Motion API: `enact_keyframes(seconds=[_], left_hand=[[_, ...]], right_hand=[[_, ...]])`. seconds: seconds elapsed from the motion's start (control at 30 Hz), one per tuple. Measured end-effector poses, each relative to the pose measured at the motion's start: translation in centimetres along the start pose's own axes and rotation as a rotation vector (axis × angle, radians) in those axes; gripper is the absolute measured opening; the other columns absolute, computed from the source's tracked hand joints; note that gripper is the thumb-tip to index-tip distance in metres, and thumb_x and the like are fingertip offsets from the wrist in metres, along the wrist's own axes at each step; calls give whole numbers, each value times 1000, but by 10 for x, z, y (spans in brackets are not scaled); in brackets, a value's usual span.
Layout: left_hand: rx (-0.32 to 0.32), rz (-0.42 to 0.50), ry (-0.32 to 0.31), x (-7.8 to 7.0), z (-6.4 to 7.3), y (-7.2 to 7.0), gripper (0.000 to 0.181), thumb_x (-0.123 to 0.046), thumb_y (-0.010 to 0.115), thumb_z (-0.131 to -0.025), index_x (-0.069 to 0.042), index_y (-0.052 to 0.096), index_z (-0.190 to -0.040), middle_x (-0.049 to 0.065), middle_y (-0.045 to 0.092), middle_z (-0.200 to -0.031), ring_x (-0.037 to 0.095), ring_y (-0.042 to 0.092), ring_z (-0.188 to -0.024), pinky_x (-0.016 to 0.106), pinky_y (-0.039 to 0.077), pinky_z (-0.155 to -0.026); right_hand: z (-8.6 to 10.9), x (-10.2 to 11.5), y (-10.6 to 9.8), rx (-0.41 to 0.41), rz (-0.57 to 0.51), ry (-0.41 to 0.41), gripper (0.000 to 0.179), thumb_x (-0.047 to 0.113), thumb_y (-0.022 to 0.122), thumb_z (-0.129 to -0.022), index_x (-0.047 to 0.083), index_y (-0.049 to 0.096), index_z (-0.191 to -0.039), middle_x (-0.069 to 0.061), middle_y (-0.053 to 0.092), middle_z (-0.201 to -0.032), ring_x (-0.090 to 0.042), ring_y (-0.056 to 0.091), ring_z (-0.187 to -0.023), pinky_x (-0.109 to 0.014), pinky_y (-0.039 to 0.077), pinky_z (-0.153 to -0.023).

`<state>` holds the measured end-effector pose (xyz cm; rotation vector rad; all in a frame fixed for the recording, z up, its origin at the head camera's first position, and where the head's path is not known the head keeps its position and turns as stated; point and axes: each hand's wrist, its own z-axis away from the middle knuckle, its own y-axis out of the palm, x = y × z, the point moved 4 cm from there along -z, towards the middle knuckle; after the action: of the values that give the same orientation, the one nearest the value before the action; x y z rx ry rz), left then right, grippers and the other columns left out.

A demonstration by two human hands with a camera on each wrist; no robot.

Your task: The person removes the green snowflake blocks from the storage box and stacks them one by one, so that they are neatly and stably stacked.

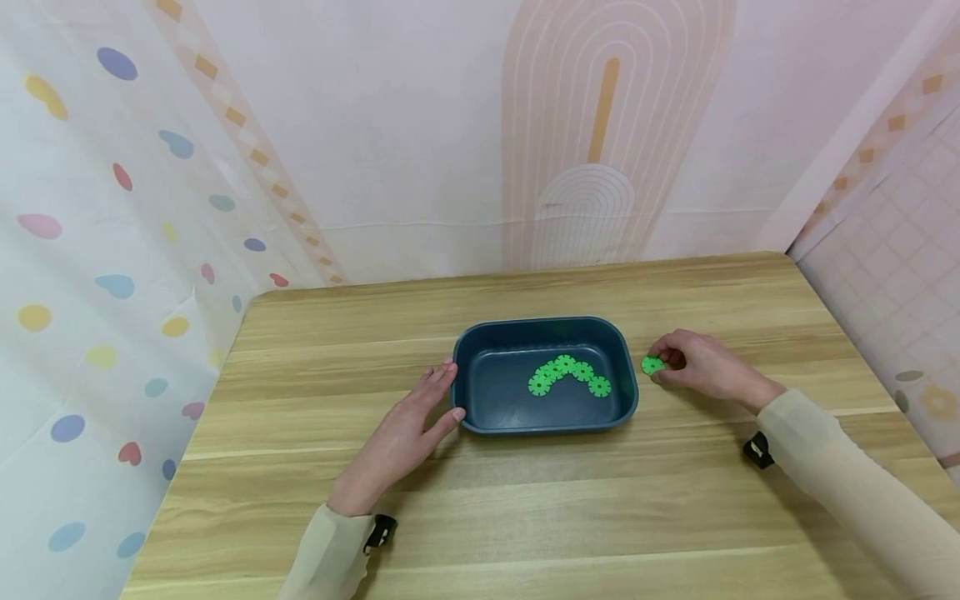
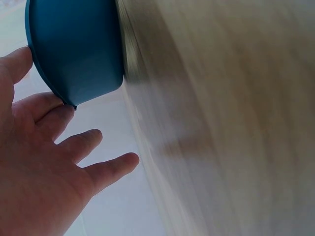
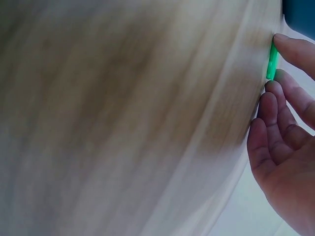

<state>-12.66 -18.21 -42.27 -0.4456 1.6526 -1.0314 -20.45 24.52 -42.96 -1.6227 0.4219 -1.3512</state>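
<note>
Green disc (image 1: 650, 366) flat; tray (image 1: 491, 398) runs left-right

We saw the tray (image 2: 76, 49) cut off in both wrist views, the surface (image 3: 123, 123) blurred, overlapping discs (image 1: 553, 372) partly hidden.

A tray (image 1: 491, 396) sits on the bench (image 1: 480, 517) between a person's two grips, its left end touching the left grip (image 1: 397, 442). One disc (image 1: 652, 366) is at the right grip's (image 1: 701, 364) fingertips, just outside the tray; the tray's own discs (image 1: 562, 367) lie mostly toward that grip. Fabric (image 1: 420, 167) hangs beyond both.
</note>
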Motion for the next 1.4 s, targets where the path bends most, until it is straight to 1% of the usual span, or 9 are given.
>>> enact_keyframes(seconds=[0.37,0.57,0.8,0.93,1.03,1.13,1.23,1.33,1.4], left_hand=[[1,3,-1,1,0,1,69,-44,54,-108,-12,29,-164,4,25,-170,31,21,-156,56,26,-122],[0,3,-1,1,1,1,69,-43,54,-108,-12,29,-164,4,25,-170,31,21,-156,56,26,-122],[-3,4,9,1,0,0,69,-43,54,-108,-12,29,-164,2,24,-170,31,21,-156,56,26,-122],[0,3,6,1,0,1,69,-44,54,-108,-12,28,-164,2,23,-170,31,21,-156,56,26,-122],[1,6,3,1,0,2,69,-43,54,-108,-12,28,-164,3,23,-170,31,20,-157,56,26,-122],[0,9,2,1,0,1,69,-42,55,-108,-12,28,-164,4,24,-170,31,20,-157,56,26,-122],[1,11,3,1,0,1,69,-43,54,-108,-12,28,-164,5,24,-170,31,20,-156,56,26,-122],[3,12,3,0,0,0,69,-43,54,-108,-11,29,-164,5,25,-170,32,21,-156,56,26,-122],[7,13,-2,0,0,0,69,-43,54,-108,-11,29,-164,4,24,-170,31,20,-156,56,26,-122]], right_hand=[[1,-1,0,13,-20,18,30,15,81,-91,1,70,-116,-5,68,-103,-20,60,-92,-39,53,-83],[8,2,-6,1,-53,23,36,13,78,-93,-3,67,-124,-13,70,-115,-26,65,-101,-49,56,-91],[22,13,-14,-49,-102,30,40,19,76,-97,-2,65,-130,-21,67,-130,-41,63,-119,-59,53,-99],[29,22,-19,-86,-111,18,42,20,75,-98,-2,64,-133,-23,65,-133,-45,60,-121,-62,50,-101],[32,31,-24,-133,-111,-10,40,20,74,-98,0,66,-132,-22,66,-132,-45,60,-120,-63,49,-101],[34,42,-28,-199,-96,-63,34,17,75,-97,4,69,-128,-16,69,-129,-40,62,-119,-57,50,-99],[34,54,-29,-267,-66,-126,29,13,78,-95,9,73,-123,-9,72,-125,-33,66,-115,-40,52,-97],[33,66,-28,-309,-52,-176,29,11,80,-93,12,75,-121,-4,73,-121,-29,68,-111,-22,50,-94],[31,73,-26,-323,-56,-215,29,9,80,-91,11,75,-120,-2,74,-119,-28,69,-109,-16,48,-93]])
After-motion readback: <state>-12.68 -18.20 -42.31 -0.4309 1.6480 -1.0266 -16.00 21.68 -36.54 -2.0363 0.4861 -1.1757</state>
